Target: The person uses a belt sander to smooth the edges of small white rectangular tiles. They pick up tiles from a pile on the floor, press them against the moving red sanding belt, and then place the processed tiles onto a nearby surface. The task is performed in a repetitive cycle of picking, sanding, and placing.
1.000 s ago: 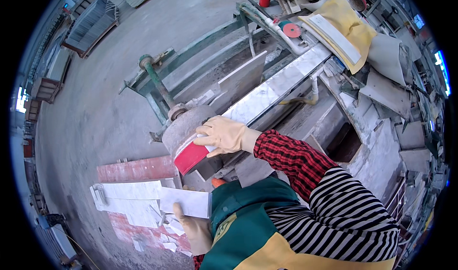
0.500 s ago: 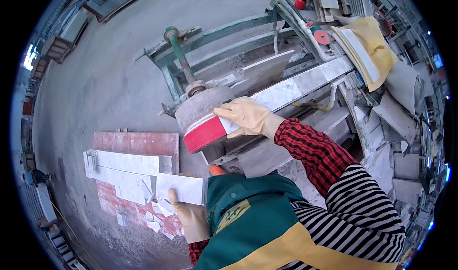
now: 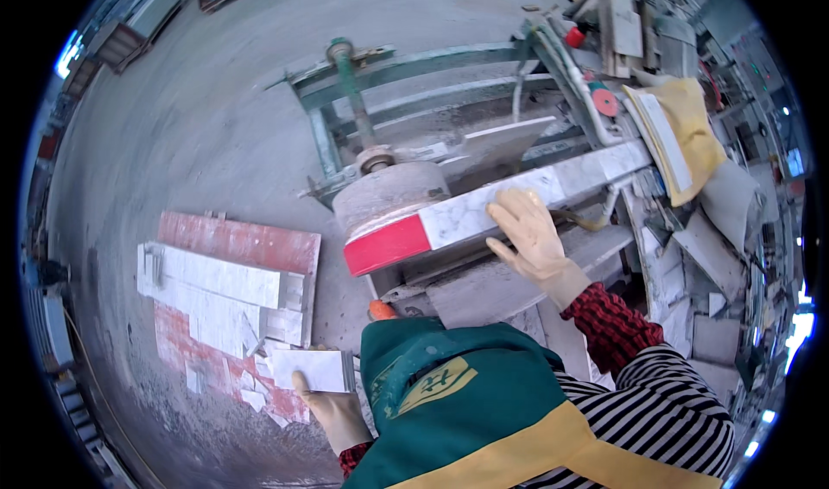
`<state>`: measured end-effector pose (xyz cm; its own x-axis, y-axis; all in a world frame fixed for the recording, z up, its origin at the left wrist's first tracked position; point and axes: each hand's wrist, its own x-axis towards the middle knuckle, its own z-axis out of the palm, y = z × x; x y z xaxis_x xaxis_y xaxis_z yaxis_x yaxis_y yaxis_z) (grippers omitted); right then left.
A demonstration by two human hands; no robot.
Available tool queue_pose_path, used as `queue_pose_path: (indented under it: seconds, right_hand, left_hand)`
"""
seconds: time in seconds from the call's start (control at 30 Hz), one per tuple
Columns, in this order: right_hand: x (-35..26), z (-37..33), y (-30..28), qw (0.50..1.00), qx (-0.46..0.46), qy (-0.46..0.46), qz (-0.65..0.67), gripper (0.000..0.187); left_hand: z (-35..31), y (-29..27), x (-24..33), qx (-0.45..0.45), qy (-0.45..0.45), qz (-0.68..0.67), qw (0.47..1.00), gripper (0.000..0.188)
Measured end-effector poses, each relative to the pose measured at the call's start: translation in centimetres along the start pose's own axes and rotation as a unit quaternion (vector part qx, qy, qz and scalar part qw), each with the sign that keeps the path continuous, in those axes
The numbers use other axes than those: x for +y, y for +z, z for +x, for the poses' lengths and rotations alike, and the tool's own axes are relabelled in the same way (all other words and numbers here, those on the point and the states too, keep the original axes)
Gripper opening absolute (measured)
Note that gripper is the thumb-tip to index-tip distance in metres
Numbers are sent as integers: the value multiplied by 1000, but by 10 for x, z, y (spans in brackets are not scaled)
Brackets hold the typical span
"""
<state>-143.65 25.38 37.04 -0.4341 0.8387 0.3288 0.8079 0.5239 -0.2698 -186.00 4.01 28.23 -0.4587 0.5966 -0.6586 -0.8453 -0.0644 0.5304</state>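
Here, white tiles [image 3: 313,371] tight in left hand [image 3: 337,415], marble strip [image 3: 580,177] beneath outspread right hand [image 3: 534,240]

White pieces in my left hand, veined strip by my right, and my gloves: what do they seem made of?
White pieces: probably cut stone or ceramic, smooth and matte, judging by flat faces and straight edges. Veined strip: likely marble or a lookalike, smooth, from its grey veining. Gloves: apparently smooth rubber, with no weave showing.

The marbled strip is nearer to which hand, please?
Right. The right hand overlaps the near edge of the marbled strip; the left hand is apart, lower left in view, holding tiles.
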Motion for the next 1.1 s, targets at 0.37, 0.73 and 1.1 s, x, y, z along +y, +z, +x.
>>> queue_pose_path:
  seconds: [0.37, 0.73, 1.1]
  right_hand:
    - [-161, 141, 113, 958, -181, -221, 26, 46]
    - [-190, 188, 169, 939, -297, -174, -20, 43]
    - [-193, 183, 195, 895, -405, -133, -127, 43]
  left_hand:
    - [53, -41, 20, 37, 9, -120, 992, 68]
    - [250, -176, 67, 136, 93, 332, 929, 82]
    - [418, -240, 79, 136, 93, 794, 585, 97]
